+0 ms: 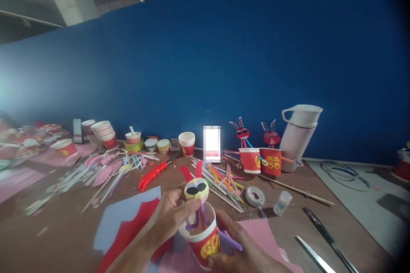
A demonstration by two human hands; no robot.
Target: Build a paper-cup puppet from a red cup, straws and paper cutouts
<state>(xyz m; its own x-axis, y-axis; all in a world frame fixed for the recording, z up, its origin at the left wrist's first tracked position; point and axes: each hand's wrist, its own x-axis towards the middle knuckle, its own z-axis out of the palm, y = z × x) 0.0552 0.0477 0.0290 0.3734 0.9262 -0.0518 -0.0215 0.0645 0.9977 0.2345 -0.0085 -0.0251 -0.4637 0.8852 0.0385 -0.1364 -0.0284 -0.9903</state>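
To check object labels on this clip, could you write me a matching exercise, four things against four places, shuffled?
Things
1. roll of tape
2. yellow head with dark eyes
3. handled flask
4. paper cup beneath that head

Places
A. in the grasp of the right hand
B. near the blue wall, beside the red-headed figures
C. on the table, next to the small clear jar
D. at the fingertips of the left hand

Pairs: 1-C, 2-D, 3-B, 4-A
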